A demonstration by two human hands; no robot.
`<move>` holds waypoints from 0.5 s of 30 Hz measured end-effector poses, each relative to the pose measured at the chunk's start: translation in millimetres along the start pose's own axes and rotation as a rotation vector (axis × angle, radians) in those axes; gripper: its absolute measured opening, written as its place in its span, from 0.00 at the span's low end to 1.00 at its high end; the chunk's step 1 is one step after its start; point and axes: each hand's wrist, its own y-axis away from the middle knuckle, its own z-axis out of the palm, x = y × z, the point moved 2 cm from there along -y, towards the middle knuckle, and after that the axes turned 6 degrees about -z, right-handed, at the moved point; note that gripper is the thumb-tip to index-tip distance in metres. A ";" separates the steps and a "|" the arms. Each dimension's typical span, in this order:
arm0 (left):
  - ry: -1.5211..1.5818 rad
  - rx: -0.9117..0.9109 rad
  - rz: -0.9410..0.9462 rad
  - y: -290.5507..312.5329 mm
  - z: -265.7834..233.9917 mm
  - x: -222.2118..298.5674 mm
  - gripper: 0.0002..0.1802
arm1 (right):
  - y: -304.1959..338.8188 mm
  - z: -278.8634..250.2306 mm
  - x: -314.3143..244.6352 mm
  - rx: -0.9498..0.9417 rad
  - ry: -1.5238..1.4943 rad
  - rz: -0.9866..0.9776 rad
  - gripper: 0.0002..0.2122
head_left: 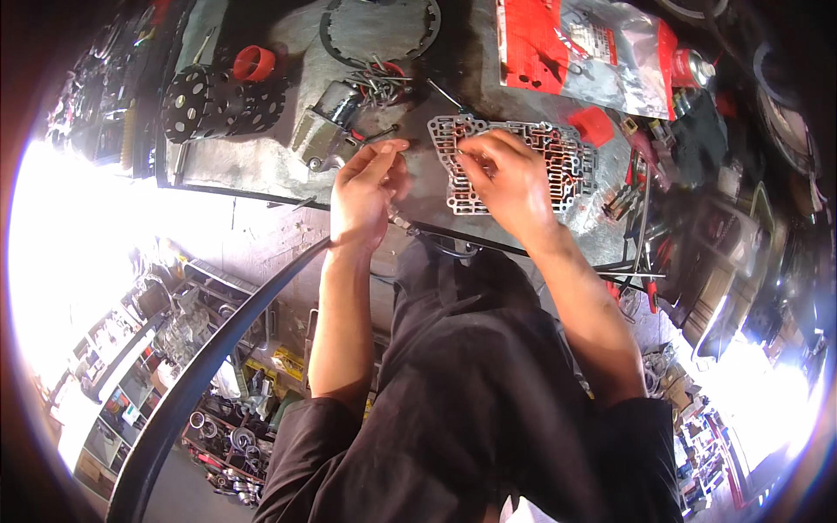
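My left hand (364, 187) is raised over the front part of the workbench, its thumb and fingers drawn together. A dark bolt-like piece (381, 135) shows right at its fingertips; I cannot tell whether it is gripped or lies behind them. Beside its lower fingers is a metal hose fitting (401, 220). My right hand (510, 179) is over a metal valve body (466, 199) with maze-like channels. Thumb and forefinger are pinched close above its left half, and whatever they hold is too small to name. The hand hides the middle of the valve body.
A black hose (209, 353) passes by my left wrist. Behind that hand are a metal solenoid-like part (323, 126) and a bundle of bolts (379, 83). Further around lie a perforated black drum (187, 109), a toothed ring (331, 48), a red cap (253, 64) and a plastic bag (610, 74).
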 end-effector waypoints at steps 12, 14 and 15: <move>0.145 -0.093 0.052 -2.5 -9.6 1.4 0.09 | 22.8 21.2 5.5 -0.089 0.176 -0.074 0.09; 0.107 -0.057 0.037 -1.5 -9.7 2.0 0.10 | 19.6 19.3 5.1 -0.111 0.167 -0.092 0.09; 0.047 -0.074 0.027 -1.0 -9.6 2.5 0.11 | 18.1 17.5 3.4 -0.106 0.158 -0.090 0.09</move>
